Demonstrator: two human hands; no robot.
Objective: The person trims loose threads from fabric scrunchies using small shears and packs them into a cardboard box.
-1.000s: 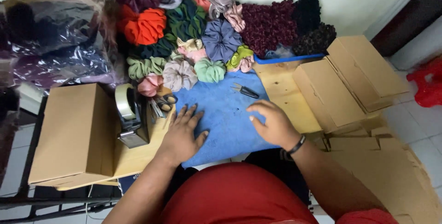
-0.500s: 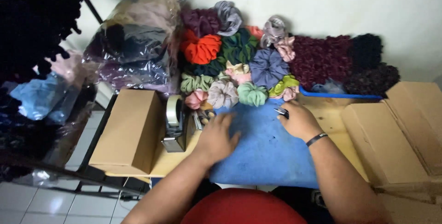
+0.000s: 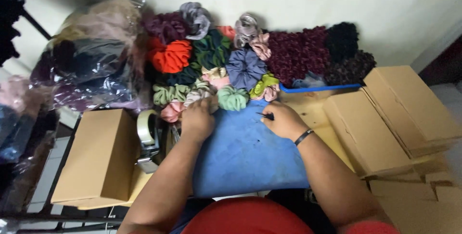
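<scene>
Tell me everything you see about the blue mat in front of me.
The blue mat lies flat on the table, a soft-looking, slightly scuffed sheet. The left hand rests at its upper left edge, the right hand on its upper right, holding a small dark tool. Scrunchies border its far edge.

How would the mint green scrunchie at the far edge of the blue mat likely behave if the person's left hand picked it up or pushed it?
The mint green scrunchie looks like gathered, ruffled cloth, so it would probably squash and flop, not hold shape. It seems light, likely sliding when nudged by the left hand across the blue mat. Its soft ring shape probably won't roll or break.
</scene>
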